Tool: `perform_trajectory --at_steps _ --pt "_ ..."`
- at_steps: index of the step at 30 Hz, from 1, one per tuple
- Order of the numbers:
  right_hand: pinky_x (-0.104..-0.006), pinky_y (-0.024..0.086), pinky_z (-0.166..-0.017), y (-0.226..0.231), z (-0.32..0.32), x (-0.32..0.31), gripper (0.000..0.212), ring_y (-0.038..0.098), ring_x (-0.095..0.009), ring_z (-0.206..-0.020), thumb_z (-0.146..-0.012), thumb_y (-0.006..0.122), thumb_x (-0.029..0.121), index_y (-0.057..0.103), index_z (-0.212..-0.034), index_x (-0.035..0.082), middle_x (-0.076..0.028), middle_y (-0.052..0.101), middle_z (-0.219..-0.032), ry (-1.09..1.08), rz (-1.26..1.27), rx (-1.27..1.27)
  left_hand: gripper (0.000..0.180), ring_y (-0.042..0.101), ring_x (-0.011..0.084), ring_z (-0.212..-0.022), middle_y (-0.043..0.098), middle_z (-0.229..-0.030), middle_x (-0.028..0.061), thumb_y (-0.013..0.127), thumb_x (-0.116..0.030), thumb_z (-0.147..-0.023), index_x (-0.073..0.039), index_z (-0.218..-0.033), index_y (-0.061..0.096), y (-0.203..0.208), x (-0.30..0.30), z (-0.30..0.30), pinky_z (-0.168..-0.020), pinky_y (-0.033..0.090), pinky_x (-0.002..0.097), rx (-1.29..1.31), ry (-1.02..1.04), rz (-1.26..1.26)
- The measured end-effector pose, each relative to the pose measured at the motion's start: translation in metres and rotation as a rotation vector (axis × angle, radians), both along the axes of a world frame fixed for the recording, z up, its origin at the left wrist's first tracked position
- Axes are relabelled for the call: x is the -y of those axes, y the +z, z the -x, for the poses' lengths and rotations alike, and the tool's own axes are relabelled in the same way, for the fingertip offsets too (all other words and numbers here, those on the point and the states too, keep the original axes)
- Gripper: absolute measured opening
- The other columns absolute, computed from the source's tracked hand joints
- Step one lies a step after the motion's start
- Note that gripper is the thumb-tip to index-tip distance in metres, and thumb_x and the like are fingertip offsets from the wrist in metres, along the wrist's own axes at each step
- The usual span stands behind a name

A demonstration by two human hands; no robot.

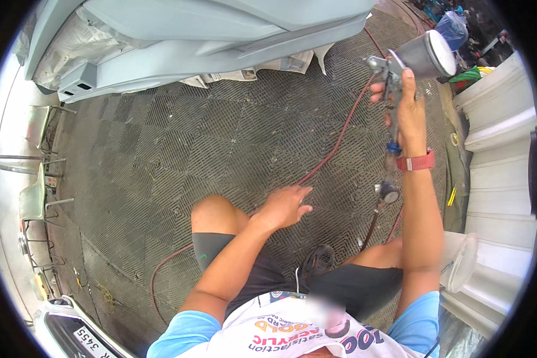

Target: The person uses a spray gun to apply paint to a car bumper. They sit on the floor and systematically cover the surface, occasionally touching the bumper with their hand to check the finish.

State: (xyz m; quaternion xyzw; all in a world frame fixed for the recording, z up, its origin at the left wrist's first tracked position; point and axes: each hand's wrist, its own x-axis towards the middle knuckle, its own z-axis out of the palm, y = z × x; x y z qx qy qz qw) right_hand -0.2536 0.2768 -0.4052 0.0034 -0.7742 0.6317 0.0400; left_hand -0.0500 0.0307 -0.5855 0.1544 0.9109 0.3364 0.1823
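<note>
right fingers (408,86): around spray gun (395,68), exact hold unclear | left fingers (303,191): parted near knee (213,213) | red hose (340,141): across floor (161,149)

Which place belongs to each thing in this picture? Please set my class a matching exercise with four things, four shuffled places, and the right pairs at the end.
Things
1. Spray gun
2. Left hand
3. Red wristband
4. Newspaper sheets

Places
A. Around the right wrist
B. Along the lower edge of the grey panel
C. In the grip of the right hand
D. Near the person's bent left knee

Right pairs: 1-C, 2-D, 3-A, 4-B
</note>
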Motion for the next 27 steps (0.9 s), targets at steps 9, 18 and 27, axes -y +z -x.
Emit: perform_trajectory --at_steps 9,18,27 --pt "-0.0251 0.046 -0.051 0.027 -0.024 -0.012 0.072 0.073 -0.01 -0.082 -0.115 0.04 0.068 0.073 -0.134 0.006 -0.006 0.08 -0.101 0.046 -0.178 -0.019 0.061 0.06 0.0428 -0.142 0.065 -0.154 0.0216 0.075 -0.033 -0.104 -0.005 -0.155 0.059 0.02 0.011 -0.007 -0.12 0.048 0.0525 -0.089 -0.016 0.01" --pt "-0.0239 0.046 -0.052 0.004 -0.062 0.054 0.064 0.064 -0.008 -0.071 -0.117 0.05 0.058 0.069 -0.147 0.005 -0.003 0.074 -0.09 0.397 0.191 0.058 0.052 0.063 0.0386 -0.14 0.072 -0.143 0.0159 0.079 -0.028 -0.097 -0.006 -0.144 0.07 0.097 0.114 -0.09 -0.125 0.041 0.0588 -0.434 0.404 0.502" --pt "-0.0242 0.047 -0.046 -0.015 -0.054 0.048 0.069 0.068 -0.009 -0.071 -0.118 0.043 0.06 0.066 -0.149 0.003 -0.006 0.075 -0.092 0.442 0.234 0.141 0.036 0.063 0.0343 -0.139 0.078 -0.132 0.009 0.081 -0.028 -0.095 -0.008 -0.124 0.081 0.093 0.132 -0.113 -0.125 0.039 0.0542 -0.413 0.622 0.557"
